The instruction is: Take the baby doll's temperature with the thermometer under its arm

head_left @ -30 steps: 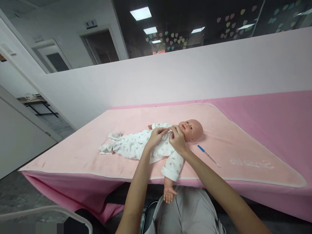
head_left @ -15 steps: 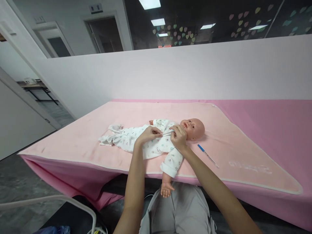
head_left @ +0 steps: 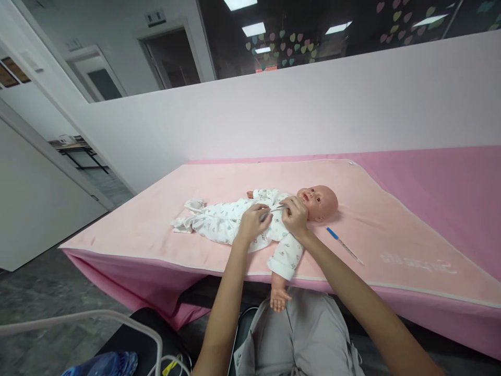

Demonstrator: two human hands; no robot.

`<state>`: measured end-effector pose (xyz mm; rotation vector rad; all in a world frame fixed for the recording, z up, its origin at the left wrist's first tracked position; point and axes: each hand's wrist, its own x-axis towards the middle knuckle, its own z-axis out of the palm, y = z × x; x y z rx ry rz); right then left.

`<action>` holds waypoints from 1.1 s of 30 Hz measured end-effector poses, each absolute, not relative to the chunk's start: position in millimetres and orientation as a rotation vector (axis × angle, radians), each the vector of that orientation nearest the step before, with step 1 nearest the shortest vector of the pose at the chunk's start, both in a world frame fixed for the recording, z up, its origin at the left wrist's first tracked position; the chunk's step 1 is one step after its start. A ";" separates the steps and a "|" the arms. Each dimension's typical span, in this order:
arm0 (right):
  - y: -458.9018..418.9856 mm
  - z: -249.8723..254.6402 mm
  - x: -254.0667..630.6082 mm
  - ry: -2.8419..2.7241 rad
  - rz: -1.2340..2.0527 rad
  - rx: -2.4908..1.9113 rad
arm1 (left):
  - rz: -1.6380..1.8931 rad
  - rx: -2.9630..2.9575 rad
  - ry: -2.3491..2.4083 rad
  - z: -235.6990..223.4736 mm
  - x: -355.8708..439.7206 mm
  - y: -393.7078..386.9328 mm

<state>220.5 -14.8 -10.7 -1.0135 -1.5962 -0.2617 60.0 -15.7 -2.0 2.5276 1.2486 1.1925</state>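
A baby doll (head_left: pixel 326 202) lies on its back, head to the right, dressed in a white printed romper (head_left: pixel 219 222). My left hand (head_left: pixel 253 222) is at the romper's chest, thumb and fingers closed around the cloth edge. Just below the doll's chin, my right hand (head_left: pixel 296 215) pinches the same front edge near the neckline. A narrow strip of the cloth stretches between both hands. The fingertips partly hide the fabric, and I cannot make out any fasteners. The doll's near arm (head_left: pixel 278 292) hangs over the table's front edge.
A thermometer-like stick with a blue end (head_left: pixel 344 245) lies right of the doll on the peach mat (head_left: pixel 391 224). Pink cloth (head_left: pixel 438 188) covers the table under it. A white wall (head_left: pixel 274 120) stands behind. At lower left are a curved pale rail (head_left: pixel 97 314) and a black seat.
The camera view has tilted and shifted, so the scene sits further right. My left hand has turned more over the cloth. My right hand still pinches near the neckline.
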 end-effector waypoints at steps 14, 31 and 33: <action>-14.3 -13.6 221.3 -1.538 -0.274 -0.913 | 1.360 2.642 1.412 -11.2 66.7 -12.3; -6.1 -20.8 225.4 -1.492 -0.258 -0.945 | 1.505 2.570 1.792 -13.7 45.3 -37.6; -5.0 -21.4 225.1 -1.479 -0.256 -0.939 | 1.530 2.530 1.831 -15.6 44.6 -42.2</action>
